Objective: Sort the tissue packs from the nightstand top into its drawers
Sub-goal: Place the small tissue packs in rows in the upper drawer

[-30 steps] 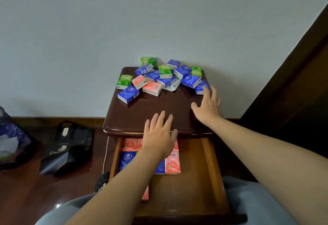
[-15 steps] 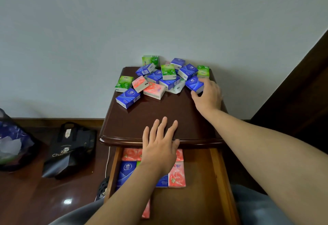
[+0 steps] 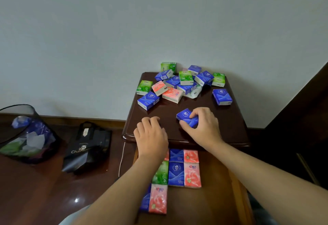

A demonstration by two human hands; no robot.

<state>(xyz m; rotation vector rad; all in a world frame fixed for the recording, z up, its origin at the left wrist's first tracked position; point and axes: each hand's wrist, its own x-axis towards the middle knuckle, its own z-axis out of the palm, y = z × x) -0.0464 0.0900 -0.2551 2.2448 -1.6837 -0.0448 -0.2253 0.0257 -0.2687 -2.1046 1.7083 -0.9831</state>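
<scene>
Pinched a blue tissue pack [image 3: 186,117] in the right hand [image 3: 204,127], grip clamped on it with fingers and thumb curled round, low over the front half of the nightstand surface [image 3: 230,123]; could not tell whether lifted clear or touching. Rested the left hand [image 3: 150,136] just beside it at the front edge, grip loosely curled and closed on nothing. Judged the sorting under way but well short of finished: saw blue, pink and green sorted packs [image 3: 183,169] laid flat in neat rows in the open drawer [image 3: 213,198] directly below the hands, yet also a jumbled pile [image 3: 179,84] of the same three colours heaped at the back against the wall, plus a lone blue pack [image 3: 222,97] apart on the right. Found bare wood across the right and near part of the drawer, so room enough for more rows. Noted a clear stretch of surface between pile and front edge for a short drop straight down. Noted dark furniture [image 3: 301,118] close on the right; on the floor to the left, a black bag [image 3: 87,148] and a mesh bin [image 3: 26,136], well apart.
</scene>
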